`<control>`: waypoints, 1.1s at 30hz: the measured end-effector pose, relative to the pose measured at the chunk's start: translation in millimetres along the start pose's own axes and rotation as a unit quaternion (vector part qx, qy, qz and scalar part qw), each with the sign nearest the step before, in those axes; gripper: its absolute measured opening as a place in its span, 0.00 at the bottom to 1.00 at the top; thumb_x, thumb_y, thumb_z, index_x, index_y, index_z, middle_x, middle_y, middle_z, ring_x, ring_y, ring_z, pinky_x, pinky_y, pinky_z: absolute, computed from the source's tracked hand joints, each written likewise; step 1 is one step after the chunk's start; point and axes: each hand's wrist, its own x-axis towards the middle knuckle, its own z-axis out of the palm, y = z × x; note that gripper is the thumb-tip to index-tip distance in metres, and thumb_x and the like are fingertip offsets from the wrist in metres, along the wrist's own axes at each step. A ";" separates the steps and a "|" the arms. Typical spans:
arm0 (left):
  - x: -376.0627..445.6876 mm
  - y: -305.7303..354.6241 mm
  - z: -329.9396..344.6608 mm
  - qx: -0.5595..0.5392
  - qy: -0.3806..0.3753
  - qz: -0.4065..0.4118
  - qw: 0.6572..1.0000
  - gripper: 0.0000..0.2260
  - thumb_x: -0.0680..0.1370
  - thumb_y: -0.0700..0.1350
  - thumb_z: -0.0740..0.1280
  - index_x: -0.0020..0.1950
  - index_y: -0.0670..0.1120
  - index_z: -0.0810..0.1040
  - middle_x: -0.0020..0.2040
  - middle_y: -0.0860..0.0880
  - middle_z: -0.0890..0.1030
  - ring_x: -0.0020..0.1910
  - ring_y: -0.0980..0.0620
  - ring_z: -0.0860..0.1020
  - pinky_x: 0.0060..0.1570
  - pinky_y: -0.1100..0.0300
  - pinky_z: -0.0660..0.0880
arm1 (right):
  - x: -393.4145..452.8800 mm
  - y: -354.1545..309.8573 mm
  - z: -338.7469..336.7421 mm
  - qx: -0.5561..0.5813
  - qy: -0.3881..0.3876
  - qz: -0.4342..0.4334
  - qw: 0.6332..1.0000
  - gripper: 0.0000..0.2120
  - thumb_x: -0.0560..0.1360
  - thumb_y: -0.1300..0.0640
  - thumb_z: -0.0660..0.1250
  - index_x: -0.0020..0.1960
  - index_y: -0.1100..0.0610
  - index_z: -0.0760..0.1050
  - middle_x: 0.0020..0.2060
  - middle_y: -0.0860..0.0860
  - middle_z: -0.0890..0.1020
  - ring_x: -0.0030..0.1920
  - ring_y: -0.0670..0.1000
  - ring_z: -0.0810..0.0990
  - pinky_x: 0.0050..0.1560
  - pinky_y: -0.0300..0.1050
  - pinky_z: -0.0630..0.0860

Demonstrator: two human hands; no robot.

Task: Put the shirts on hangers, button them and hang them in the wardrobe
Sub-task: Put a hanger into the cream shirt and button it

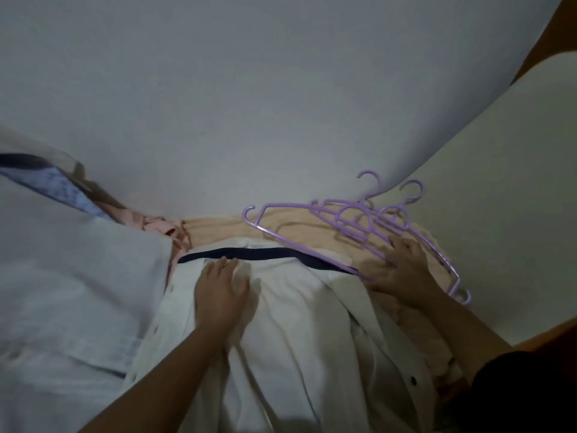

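- My left hand (220, 292) lies flat on the white shirt (281, 339), fingers straight and together, pressing the cloth just below its dark navy collar band (249, 254).
- My right hand (404, 270) rests with fingers spread on the purple hangers (356, 220); the fingers are blurred, so I cannot tell whether they curl round a bar or only press on it.
- The hangers lie in a loose stack, hooks pointing away from me, on a peach garment (299, 223) beside the white shirt.
- The white shirt is spread in front of me on the bed (281, 104), with small dark buttons along its right edge.
- A pale blue shirt (68, 276) lies to my left, touching the white one, with pink fabric (159, 226) bunched at its far edge.
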 end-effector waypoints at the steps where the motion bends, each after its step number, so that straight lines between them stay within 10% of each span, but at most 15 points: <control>1: 0.7 -4.3 -6.6 -0.002 0.012 -0.027 1.000 0.27 0.76 0.56 0.54 0.64 0.40 0.77 0.64 0.41 0.77 0.66 0.42 0.73 0.68 0.49 0.64 | -3.6 -6.0 -2.4 -0.004 -0.010 -0.008 1.000 0.55 0.50 0.29 0.67 0.71 0.56 0.65 0.66 0.58 0.66 0.64 0.58 0.64 0.64 0.48 0.63; 10: 29.6 -43.8 -28.3 -0.073 -0.027 -0.221 0.972 0.26 0.74 0.60 0.61 0.69 0.50 0.69 0.64 0.44 0.76 0.61 0.40 0.74 0.59 0.44 0.72 | -13.5 -41.4 -13.9 -0.080 -0.060 -0.065 0.993 0.58 0.47 0.29 0.55 0.70 0.61 0.66 0.63 0.61 0.71 0.62 0.63 0.71 0.61 0.56 0.69; 16: 39.5 -40.7 -34.8 -0.170 -0.016 -0.216 0.961 0.25 0.78 0.52 0.64 0.74 0.49 0.65 0.70 0.41 0.70 0.67 0.40 0.69 0.65 0.49 0.66 | -13.8 -62.1 -18.5 -0.147 -0.112 -0.113 0.976 0.51 0.57 0.40 0.77 0.73 0.57 0.59 0.67 0.56 0.66 0.66 0.57 0.66 0.64 0.49 0.66; 22: 40.0 -11.0 -58.0 -0.294 -0.070 -0.227 0.926 0.19 0.80 0.46 0.62 0.71 0.49 0.71 0.71 0.45 0.69 0.70 0.44 0.67 0.67 0.56 0.63 | -16.6 -85.0 -28.8 -0.198 -0.126 -0.110 0.966 0.54 0.61 0.44 0.78 0.76 0.54 0.51 0.72 0.53 0.59 0.69 0.56 0.62 0.66 0.48 0.64; 28: 24.6 24.3 -81.3 -0.504 -0.140 -0.252 0.814 0.09 0.79 0.49 0.63 0.50 0.48 0.81 0.54 0.47 0.80 0.59 0.43 0.76 0.62 0.49 0.71 | -33.4 -110.0 -34.9 -0.174 -0.149 -0.102 0.968 0.54 0.62 0.44 0.78 0.76 0.54 0.49 0.73 0.53 0.55 0.71 0.56 0.58 0.69 0.51 0.63; 33: -1.5 32.4 -91.6 -0.709 -0.213 -0.248 0.625 0.18 0.81 0.50 0.59 0.63 0.39 0.78 0.58 0.38 0.80 0.58 0.41 0.78 0.58 0.50 0.75 | -49.8 -129.6 -14.7 -0.132 -0.158 -0.090 0.974 0.53 0.60 0.43 0.79 0.75 0.54 0.53 0.70 0.53 0.59 0.68 0.56 0.61 0.67 0.54 0.65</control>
